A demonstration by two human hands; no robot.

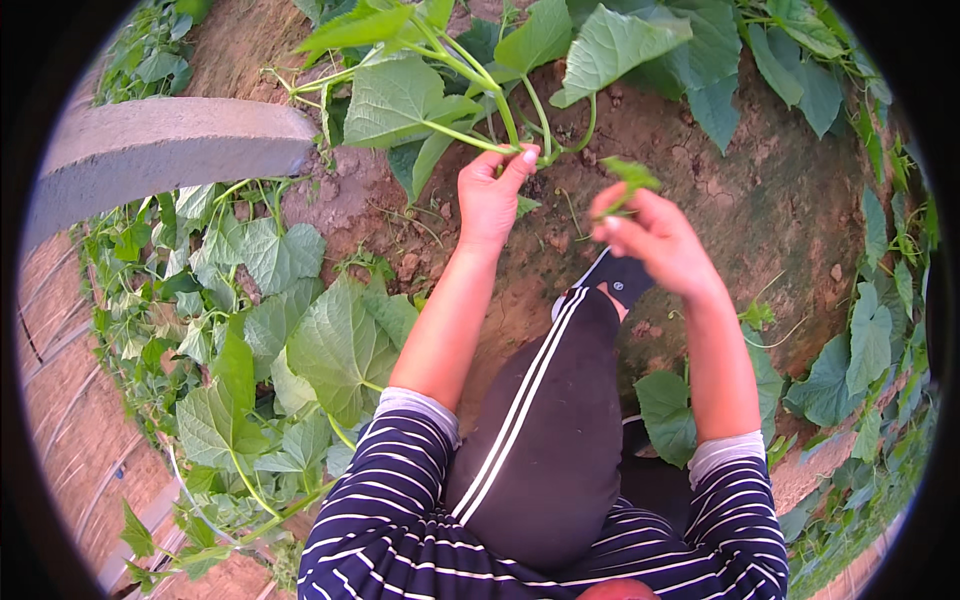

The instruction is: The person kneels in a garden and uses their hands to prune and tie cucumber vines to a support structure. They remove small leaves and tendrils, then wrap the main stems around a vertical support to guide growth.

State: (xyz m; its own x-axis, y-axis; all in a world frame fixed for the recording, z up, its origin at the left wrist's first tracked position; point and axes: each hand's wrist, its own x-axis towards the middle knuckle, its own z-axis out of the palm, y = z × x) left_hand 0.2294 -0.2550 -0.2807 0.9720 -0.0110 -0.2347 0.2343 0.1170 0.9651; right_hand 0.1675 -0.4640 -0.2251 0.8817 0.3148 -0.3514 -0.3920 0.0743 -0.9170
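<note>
Between thumb and fingers, my left hand (491,191) grips a green vine stem (507,120) near a joint where several leaf stalks branch off. Broad lobed leaves (397,105) of that vine, which looks like cucumber, spread above and beyond the hand. My right hand (656,236) is to the right, over bare soil and apart from the vine. A small green shoot (630,176) is pinched in its fingers, blurred, with its leafy tip pointing up. Part of the shoot is hidden behind the fingers.
A grey concrete beam (172,139) juts in from the left. Dense leafy vines (277,330) grow at left, and more foliage (862,337) lines the right side. Reddish-brown soil (720,217) lies between them. My bent leg (540,420) and shoe (626,277) are below my hands.
</note>
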